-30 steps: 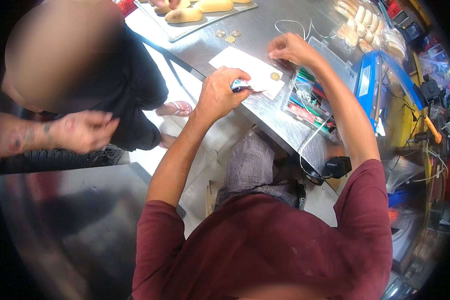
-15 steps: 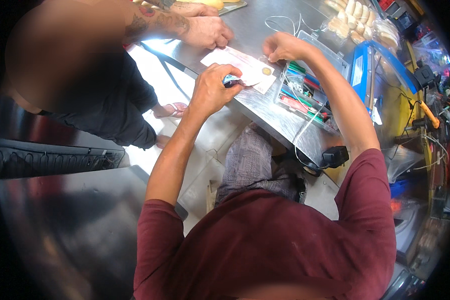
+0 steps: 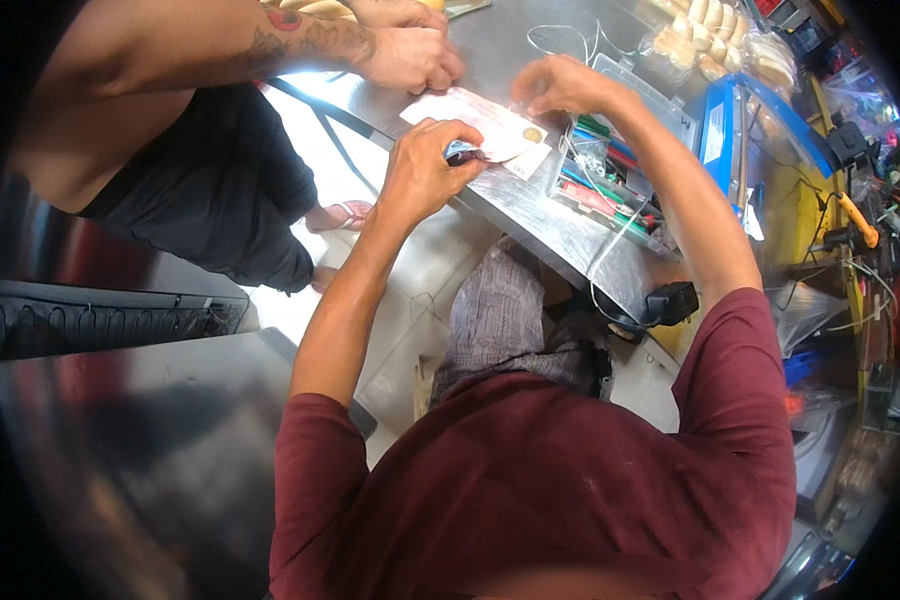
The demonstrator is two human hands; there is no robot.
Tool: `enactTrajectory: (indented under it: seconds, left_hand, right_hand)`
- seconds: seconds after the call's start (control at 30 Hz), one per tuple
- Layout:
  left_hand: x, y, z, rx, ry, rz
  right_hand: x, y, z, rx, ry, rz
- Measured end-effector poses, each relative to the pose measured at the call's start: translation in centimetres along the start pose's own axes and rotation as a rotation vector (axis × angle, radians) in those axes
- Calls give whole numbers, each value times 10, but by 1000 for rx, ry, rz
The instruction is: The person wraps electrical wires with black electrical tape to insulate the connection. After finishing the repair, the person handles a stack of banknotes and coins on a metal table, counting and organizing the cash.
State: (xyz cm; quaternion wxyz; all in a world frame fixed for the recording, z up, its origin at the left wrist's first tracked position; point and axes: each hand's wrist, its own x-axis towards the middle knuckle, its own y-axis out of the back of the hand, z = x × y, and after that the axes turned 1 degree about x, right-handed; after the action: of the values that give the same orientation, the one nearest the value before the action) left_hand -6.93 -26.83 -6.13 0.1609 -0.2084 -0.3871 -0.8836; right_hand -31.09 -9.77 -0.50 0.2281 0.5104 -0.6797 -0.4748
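Observation:
My left hand [image 3: 428, 170] is closed in a pinch on a small bluish piece of folded paper [image 3: 457, 149], over the near left part of a pinkish-white paper slip [image 3: 470, 112]. That slip, which looks like a banknote, lies on the metal table [image 3: 560, 225]. A round coin [image 3: 533, 134] with a gold middle rests near its right end. Just beyond the coin, my right hand [image 3: 567, 85] has its fingertips drawn together above the slip's far edge; I cannot make out what is between them. A clear divided box [image 3: 610, 180] of pens and small parts stands beside my right forearm.
At the left, another person's tattooed forearm and hands [image 3: 410, 58] reach onto the table near the slip. Bagged bread rolls [image 3: 705, 35] lie far right. A blue-framed case [image 3: 725, 130], a white cable [image 3: 595, 270] and a black adapter [image 3: 672, 302] are at the right.
My right hand has moved slightly left and away from me, from beside the coin. My left hand has shifted a little, still pinching the bluish paper. The other person's body has leaned.

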Motion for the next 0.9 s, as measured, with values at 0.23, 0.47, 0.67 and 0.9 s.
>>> enactTrajectory:
  seconds: [0.23,0.47,0.67,0.9]
  left_hand:
    - [-3,-2,-5,-23,4,32]
    - [-2,-3,0,-8,-10,31]
    - [-1,-4,-5,15,-44,41]
    - [-2,-3,-3,-3,95,-5]
  right_hand:
    - [-7,-6,-15,75,113,98]
    - [3,-10,-9,-22,5,33]
    - [-8,1,-15,219,-40,-128]
    - [-29,-9,-28,115,27,-117]
